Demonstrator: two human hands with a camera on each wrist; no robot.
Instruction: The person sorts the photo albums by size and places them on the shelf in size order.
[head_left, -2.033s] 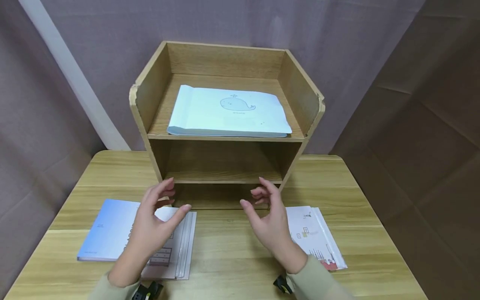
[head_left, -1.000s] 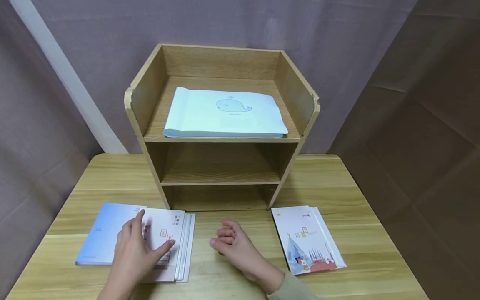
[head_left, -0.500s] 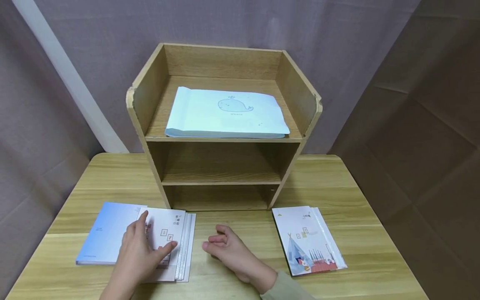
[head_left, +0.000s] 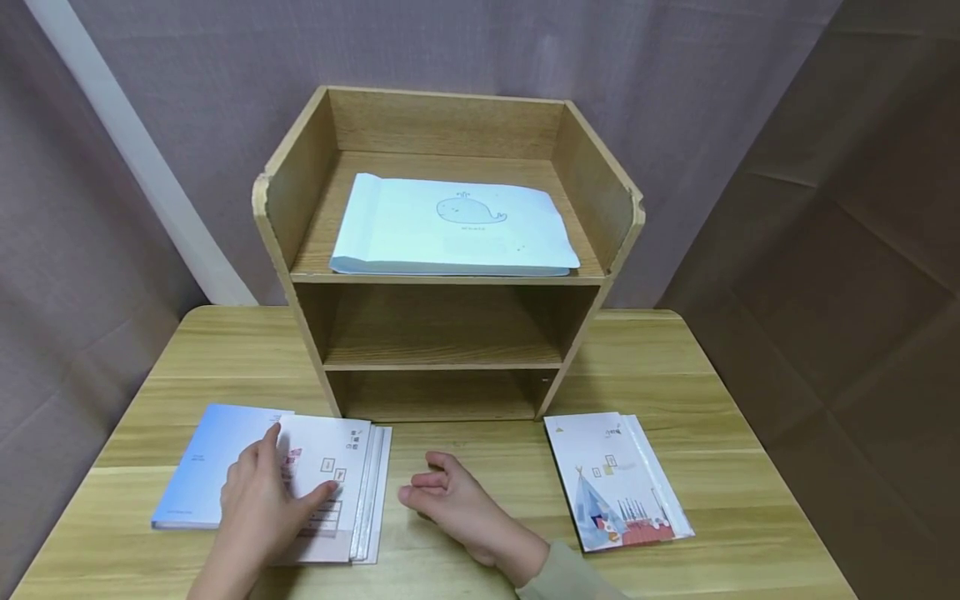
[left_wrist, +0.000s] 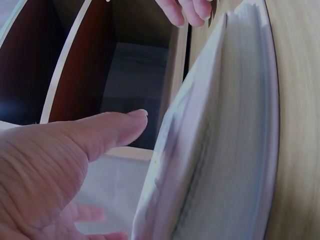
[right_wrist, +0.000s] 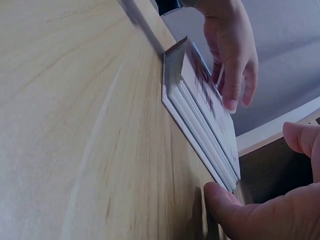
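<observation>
My left hand hovers over a pale illustrated book, thumb spread from the fingers. That book tops a small pile whose edges fan out on its right. A blue book lies partly under its left side. Just right of the pile, my right hand points left, fingers loosely bent, holding nothing. In the left wrist view, the left thumb is apart from the book's cover. The right wrist view shows the left hand above the pile and the right thumb near its lower corner.
A wooden shelf unit stands at the table's back, with a whale-drawing book on its top level. Another illustrated book with a tent picture lies at right, a thinner pale edge showing beneath. Curtains hang behind.
Both hands have come down from in front of the shelf toward the left pile. The right hand has drifted left toward its edge; the left hand has shifted slightly left.
</observation>
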